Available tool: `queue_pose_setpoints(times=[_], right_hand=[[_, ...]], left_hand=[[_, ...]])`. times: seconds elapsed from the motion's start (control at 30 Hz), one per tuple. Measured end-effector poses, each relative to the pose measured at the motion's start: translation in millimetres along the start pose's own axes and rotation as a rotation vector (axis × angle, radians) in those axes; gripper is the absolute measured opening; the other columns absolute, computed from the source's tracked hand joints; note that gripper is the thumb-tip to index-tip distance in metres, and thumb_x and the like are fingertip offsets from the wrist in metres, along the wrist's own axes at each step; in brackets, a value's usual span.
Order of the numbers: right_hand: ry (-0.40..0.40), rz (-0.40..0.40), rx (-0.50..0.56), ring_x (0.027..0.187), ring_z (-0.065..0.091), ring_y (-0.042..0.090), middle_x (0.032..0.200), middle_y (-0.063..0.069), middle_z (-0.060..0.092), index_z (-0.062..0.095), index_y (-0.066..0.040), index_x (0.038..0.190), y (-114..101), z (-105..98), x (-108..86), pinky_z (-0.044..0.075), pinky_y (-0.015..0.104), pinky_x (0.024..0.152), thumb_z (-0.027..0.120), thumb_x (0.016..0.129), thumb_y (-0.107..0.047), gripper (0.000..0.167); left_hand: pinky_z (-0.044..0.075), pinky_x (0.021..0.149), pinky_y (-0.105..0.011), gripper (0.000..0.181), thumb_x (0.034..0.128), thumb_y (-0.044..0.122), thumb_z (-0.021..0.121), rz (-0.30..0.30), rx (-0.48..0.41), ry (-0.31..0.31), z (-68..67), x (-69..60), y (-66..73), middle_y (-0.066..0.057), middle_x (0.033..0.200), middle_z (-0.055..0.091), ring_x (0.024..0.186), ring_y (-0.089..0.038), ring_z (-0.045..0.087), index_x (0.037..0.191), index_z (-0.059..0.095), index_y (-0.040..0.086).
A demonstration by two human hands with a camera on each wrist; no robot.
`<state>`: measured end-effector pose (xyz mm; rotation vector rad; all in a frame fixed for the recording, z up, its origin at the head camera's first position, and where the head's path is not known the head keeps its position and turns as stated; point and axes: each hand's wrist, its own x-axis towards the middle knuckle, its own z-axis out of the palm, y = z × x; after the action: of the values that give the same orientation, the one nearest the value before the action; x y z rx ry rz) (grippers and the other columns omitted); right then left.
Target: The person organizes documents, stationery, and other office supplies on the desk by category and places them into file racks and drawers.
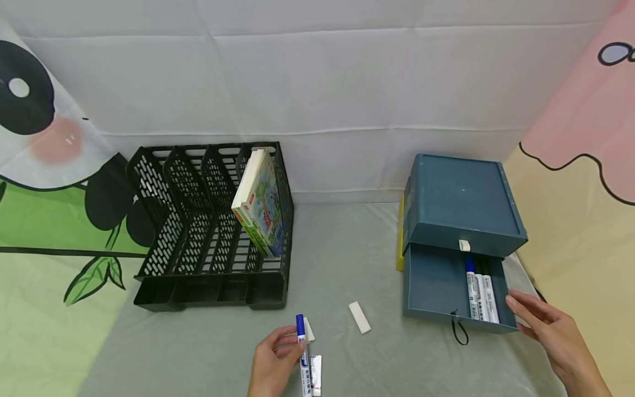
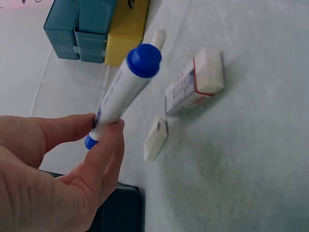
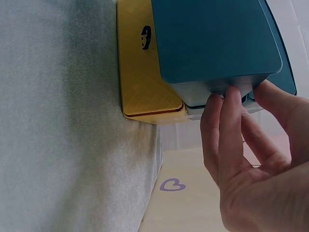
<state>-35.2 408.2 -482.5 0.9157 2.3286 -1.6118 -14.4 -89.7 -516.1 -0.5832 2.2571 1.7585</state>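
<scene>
In the head view my left hand [image 1: 278, 358] pinches a blue-capped marker [image 1: 300, 325] between thumb and fingers, near the front of the table. The left wrist view shows the marker [image 2: 118, 94] tilted, its blue end towards the camera. Close by lie an eraser in a printed sleeve [image 1: 316, 375] and a bare white piece [image 1: 308, 330]. At the right, my right hand [image 1: 555, 333] touches the side of a pulled-out blue drawer [image 1: 436, 286]. Its fingertips [image 3: 231, 96] rest on the side wall. Several markers [image 1: 481, 298] lie inside, along the right.
A black file rack [image 1: 213, 292] stands at the left, with books [image 1: 260, 204] in its right compartment. Another white piece [image 1: 359, 317] lies mid-table. The blue drawer cabinet [image 1: 461, 198] has a yellow drawer [image 3: 145, 72] beneath.
</scene>
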Motion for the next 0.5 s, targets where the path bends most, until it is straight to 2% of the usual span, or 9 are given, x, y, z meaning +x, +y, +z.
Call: queue_pose_setpoints(times=[0.2, 0.33, 0.5], right_hand=[[-0.021, -0.024, 0.001, 0.085, 0.056, -0.014, 0.105, -0.031, 0.046, 0.071, -0.041, 0.123, 2, -1, -0.5, 0.056, 0.017, 0.074, 0.071, 0.091, -0.057, 0.036], [-0.024, -0.038, 0.0, 0.085, 0.055, -0.015, 0.108, -0.03, 0.046, 0.071, -0.042, 0.122, 2, -1, -0.7, 0.056, 0.017, 0.074, 0.071, 0.092, -0.057, 0.034], [-0.028, -0.039, 0.001, 0.086, 0.055, -0.015, 0.106, -0.032, 0.046, 0.07, -0.038, 0.127, 2, -2, -0.1, 0.056, 0.017, 0.074, 0.071, 0.091, -0.057, 0.04]], left_hand=[[0.062, 0.075, -0.037, 0.047, 0.0886, 0.012, 0.082, 0.018, -0.089, -0.066, 2.6, 2.1, 9.7, -0.011, 0.104, 0.071, 0.09, -0.02, 0.071, 0.129, 0.064, -0.004], [0.062, 0.075, -0.036, 0.047, 0.0882, 0.011, 0.083, 0.042, -0.143, -0.092, 5.4, 2.0, 16.0, -0.011, 0.106, 0.072, 0.09, -0.019, 0.071, 0.129, 0.065, -0.003], [0.062, 0.075, -0.034, 0.046, 0.0878, 0.006, 0.082, 0.095, -0.205, -0.12, 10.3, 1.7, 23.1, -0.014, 0.108, 0.073, 0.09, -0.019, 0.071, 0.129, 0.064, -0.006]])
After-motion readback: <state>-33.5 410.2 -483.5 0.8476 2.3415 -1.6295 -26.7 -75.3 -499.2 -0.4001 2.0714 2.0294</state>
